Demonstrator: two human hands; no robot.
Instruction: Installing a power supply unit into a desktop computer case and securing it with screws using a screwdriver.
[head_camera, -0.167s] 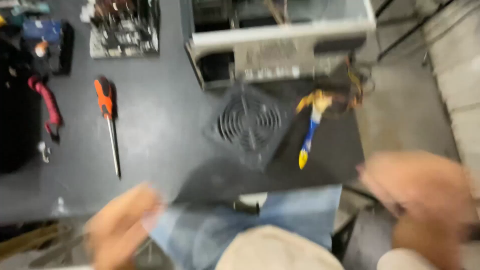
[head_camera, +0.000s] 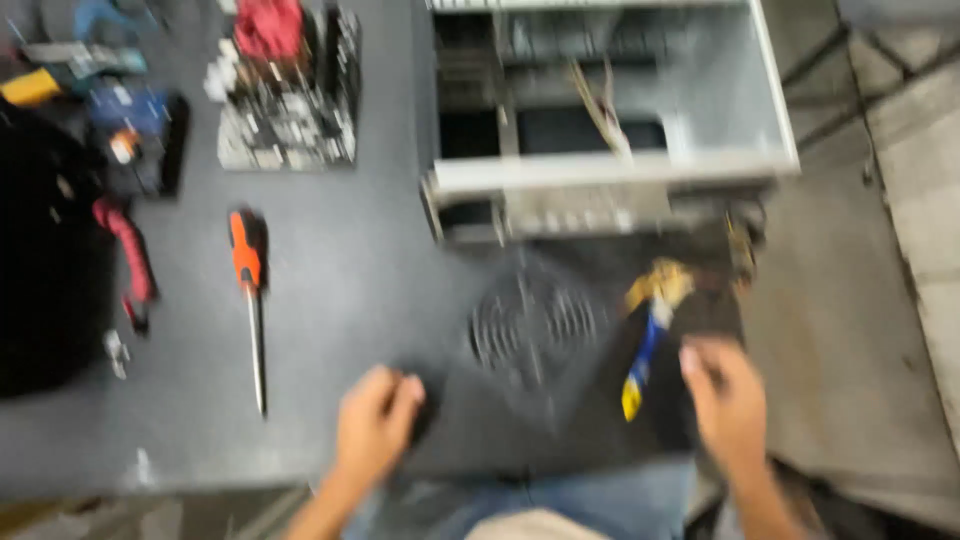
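Hands at the near edge of a dark grey table (head_camera: 340, 300), one at each side of a black power supply unit (head_camera: 560, 390). Frame blurred by motion; fine detail lost.

Left hand (head_camera: 375, 425) curled over the unit's near left corner, fingers bent round the edge, gripping it. Right hand (head_camera: 725, 400) on the unit's right side, fingers spread and pressed to the casing; whether it truly clamps the box or merely rests there, cannot tell.

Power supply unit lies flat, round fan grille (head_camera: 535, 325) facing up, just in front of an open grey computer case (head_camera: 610, 110). A bundle of yellow and blue cables (head_camera: 648, 335) trails across the unit's top right, between grille and right hand, running back toward the case.

Left of the unit, well apart: orange-handled screwdriver (head_camera: 250, 300) lying lengthwise, shaft toward the near edge. Further left, red-handled pliers (head_camera: 128, 262) beside a black bag (head_camera: 45, 270). At the far side, a circuit board (head_camera: 285, 110) with a red cloth-like object (head_camera: 265, 30) on top. Blue denim (head_camera: 560, 500) visible below the table edge. Concrete floor (head_camera: 880, 300) to the right.
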